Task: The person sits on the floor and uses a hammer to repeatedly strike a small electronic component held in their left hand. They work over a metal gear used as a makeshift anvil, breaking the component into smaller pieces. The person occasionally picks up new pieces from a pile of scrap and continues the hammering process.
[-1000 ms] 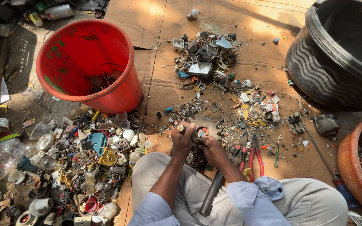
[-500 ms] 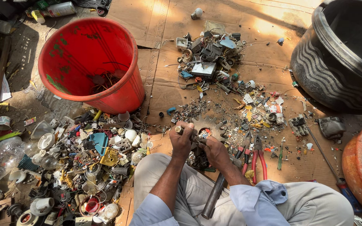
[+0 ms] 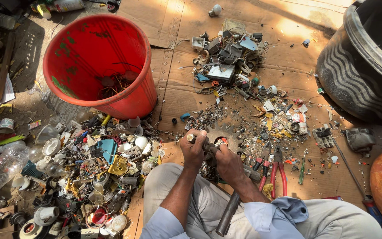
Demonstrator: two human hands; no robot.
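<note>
From the head camera we see our left hand [image 3: 194,150] with fingers curled tight around a small metal part [image 3: 191,138]. Our right hand [image 3: 228,161] closes on its other end. A toothed gear [image 3: 224,132] lies just beyond our fingertips, red-handled pliers [image 3: 278,170] right of them.

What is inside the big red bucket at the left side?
Inside the red bucket a small tangle of thin wires and dark scrap lies on the bottom. Its near wall hides part of the bottom, so anything there cannot be seen.

Bucket [image 3: 98,66] left of scrap pile [image 3: 231,57]
</note>
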